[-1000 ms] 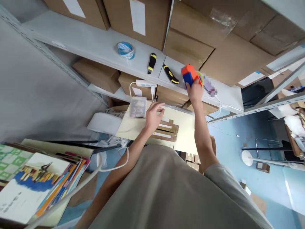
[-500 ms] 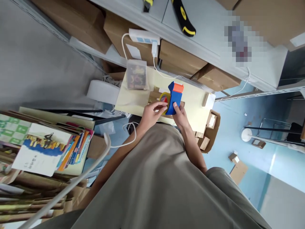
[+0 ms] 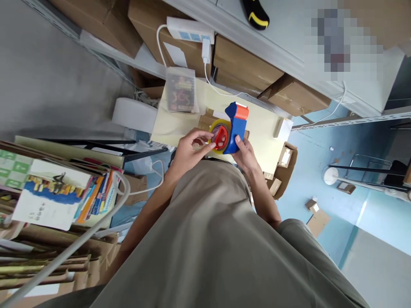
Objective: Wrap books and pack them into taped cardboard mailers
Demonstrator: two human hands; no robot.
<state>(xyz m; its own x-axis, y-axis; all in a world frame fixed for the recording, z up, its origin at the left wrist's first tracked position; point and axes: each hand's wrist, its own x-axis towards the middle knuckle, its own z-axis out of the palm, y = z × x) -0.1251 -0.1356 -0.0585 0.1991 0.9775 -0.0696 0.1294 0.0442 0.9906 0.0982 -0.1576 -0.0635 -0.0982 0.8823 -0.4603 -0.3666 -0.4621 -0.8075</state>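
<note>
A blue and orange tape dispenser [image 3: 236, 126] with a yellow tape roll [image 3: 219, 136] on a red hub is held over the pale yellow table [image 3: 263, 128]. My right hand [image 3: 244, 154] is wrapped round its blue handle from below. My left hand [image 3: 188, 149] pinches at the roll's left edge with fingertips closed on it. Under the dispenser lie flat brown cardboard pieces [image 3: 205, 121] on the table.
A clear plastic box [image 3: 181, 90] stands at the table's far left end, a small carton [image 3: 282, 128] at its right end. Behind are cardboard boxes [image 3: 244, 68], a power strip [image 3: 189, 31] with cable, and a shelf with a black-yellow knife [image 3: 255, 13]. Books [image 3: 64, 196] lie at left.
My right hand brought the dispenser down from the shelf to above the table, and my left hand came onto the tape roll. The view tilted downward.
</note>
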